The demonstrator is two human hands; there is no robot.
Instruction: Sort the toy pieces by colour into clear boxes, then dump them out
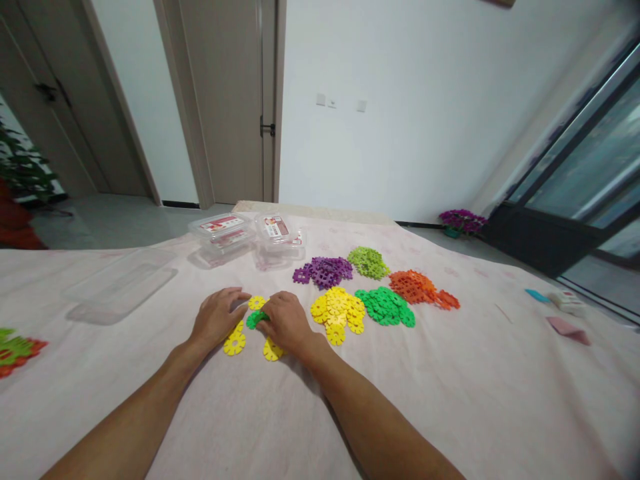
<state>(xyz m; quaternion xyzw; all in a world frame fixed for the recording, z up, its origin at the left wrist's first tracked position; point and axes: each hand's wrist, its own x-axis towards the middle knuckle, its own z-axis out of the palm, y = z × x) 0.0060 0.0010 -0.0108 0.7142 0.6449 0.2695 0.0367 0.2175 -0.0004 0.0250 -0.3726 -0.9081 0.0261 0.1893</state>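
Observation:
On the pink cloth, my left hand (217, 317) lies over yellow slotted discs, its thumb apart from its fingers. Its fingertips reach the edge of a yellow disc (257, 303), and another yellow disc (235, 343) shows below its thumb. My right hand (287, 321) is curled, thumb and fingers closed on a green slotted disc (254, 320) that lies between the hands. Its fingertips are partly hidden. A yellow disc (273, 349) sticks out under this hand. Right of it are heaps of yellow discs (338, 310) and green discs (386, 307).
Purple (327, 271), light green (369, 262) and orange (414, 287) pieces lie in heaps behind. Clear plastic boxes (223, 233) stand at the back left, near a clear tray (120, 287). Joined green and orange pieces (17, 352) lie at far left. A pink cloth (569, 329) lies right.

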